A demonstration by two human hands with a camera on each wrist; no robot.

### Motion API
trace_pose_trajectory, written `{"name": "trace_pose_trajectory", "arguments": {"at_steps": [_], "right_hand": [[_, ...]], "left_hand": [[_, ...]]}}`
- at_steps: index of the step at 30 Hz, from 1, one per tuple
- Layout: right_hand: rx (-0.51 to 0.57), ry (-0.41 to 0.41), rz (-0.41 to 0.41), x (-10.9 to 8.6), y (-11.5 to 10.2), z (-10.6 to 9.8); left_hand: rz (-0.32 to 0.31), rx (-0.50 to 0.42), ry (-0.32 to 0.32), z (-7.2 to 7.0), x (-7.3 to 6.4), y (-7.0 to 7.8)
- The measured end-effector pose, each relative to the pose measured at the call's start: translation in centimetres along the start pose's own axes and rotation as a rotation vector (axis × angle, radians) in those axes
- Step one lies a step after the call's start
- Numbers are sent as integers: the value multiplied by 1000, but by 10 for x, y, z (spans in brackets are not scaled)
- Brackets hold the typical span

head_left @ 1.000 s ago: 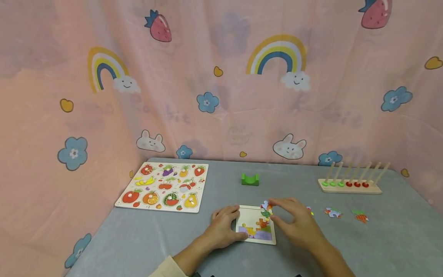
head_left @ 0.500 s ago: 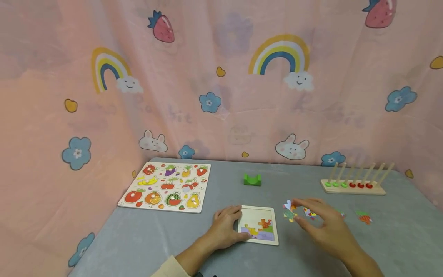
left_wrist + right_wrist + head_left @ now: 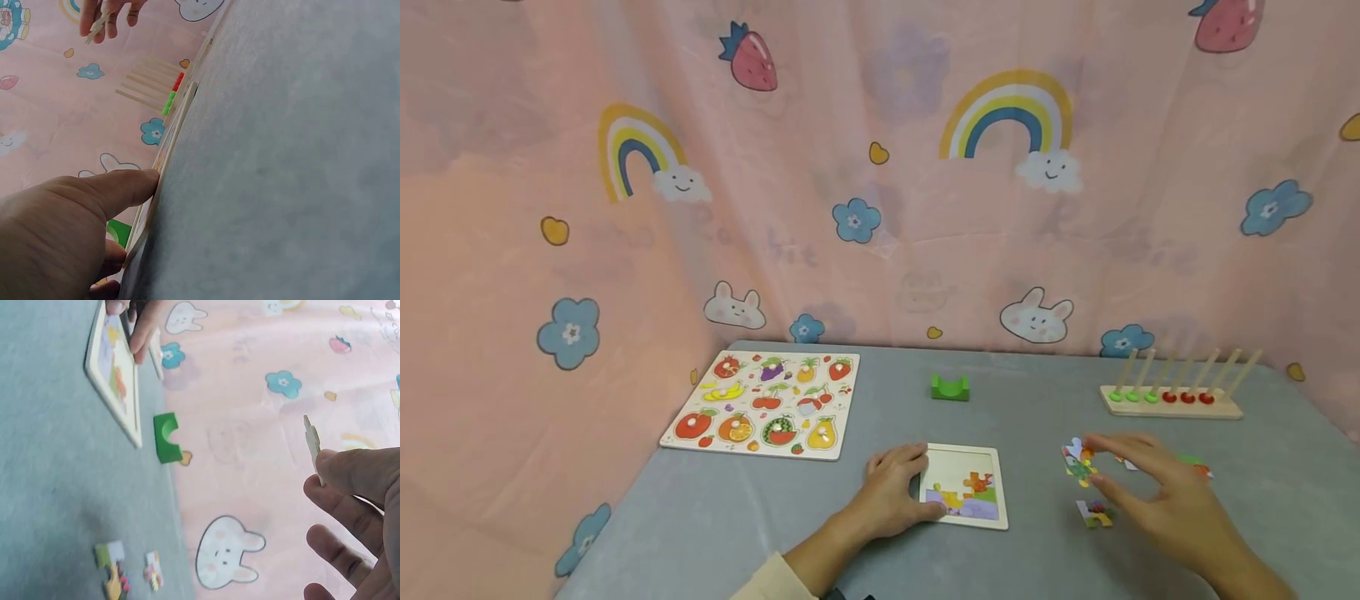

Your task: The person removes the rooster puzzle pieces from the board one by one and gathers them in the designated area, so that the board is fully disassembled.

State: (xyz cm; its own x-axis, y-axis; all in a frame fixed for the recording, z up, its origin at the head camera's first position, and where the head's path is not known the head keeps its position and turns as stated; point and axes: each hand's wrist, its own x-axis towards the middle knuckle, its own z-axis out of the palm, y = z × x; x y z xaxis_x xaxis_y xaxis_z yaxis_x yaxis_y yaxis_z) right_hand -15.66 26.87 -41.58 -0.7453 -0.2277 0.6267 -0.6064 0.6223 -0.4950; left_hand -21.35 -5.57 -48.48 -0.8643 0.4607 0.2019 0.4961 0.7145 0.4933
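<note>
My left hand (image 3: pixel 895 492) grips the left side of a small wooden puzzle tray (image 3: pixel 1002 492), thumb at the near corner and fingers at the far one. Several joined pieces (image 3: pixel 966 502) fill the tray's lower part; its upper part shows bare wood. To the right of the tray, my right hand (image 3: pixel 1172 500) pinches a puzzle piece (image 3: pixel 1078 467) between thumb and fingertips. In the right wrist view this piece (image 3: pixel 312 440) is seen edge-on, raised off the table. A loose puzzle piece (image 3: pixel 1096 514) lies just below the right fingertips. Other pieces are partly hidden behind that hand.
A fruit peg puzzle board (image 3: pixel 760 404) lies at the back left. Behind the tray stands a green block with a curved notch (image 3: pixel 951 388). At the back right is a wooden base with upright pegs (image 3: pixel 1172 404) and red and green beads. A pink printed curtain hangs behind.
My right hand has carried the pinched puzzle piece from above the tray rightward, to over the loose pieces. The left hand stays on the tray, which has not moved on the table.
</note>
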Motion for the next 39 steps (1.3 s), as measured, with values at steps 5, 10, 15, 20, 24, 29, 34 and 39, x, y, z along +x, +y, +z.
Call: {"name": "trace_pose_trajectory", "arguments": {"at_steps": [5,10,15,20,24,29,34,39], "right_hand": [[-15,10,13,-12,15,-8],[-44,13,-23,-19,29,-11],[-90,6,13,-26,41,-18],[-135,13,18,-34,53,-25],[-144,9,19,-39,60,-31],[-149,-43,78,-45,68,-34],[-160,-97,143,-53,82,-34],[-196,-175,288,-59,90,-32]], "left_hand": [[-6,-10,-8,1,0,1],[-15,-15,-7,0,0,1],[-8,-17,-9,0,0,1],[-5,-13,-6,-1,0,2],[-10,-9,-11,-1,0,2],[-14,-13,-16,-2,0,2],[-4,-1,-8,-2,0,1],[1,2,-9,-2,0,1]]}}
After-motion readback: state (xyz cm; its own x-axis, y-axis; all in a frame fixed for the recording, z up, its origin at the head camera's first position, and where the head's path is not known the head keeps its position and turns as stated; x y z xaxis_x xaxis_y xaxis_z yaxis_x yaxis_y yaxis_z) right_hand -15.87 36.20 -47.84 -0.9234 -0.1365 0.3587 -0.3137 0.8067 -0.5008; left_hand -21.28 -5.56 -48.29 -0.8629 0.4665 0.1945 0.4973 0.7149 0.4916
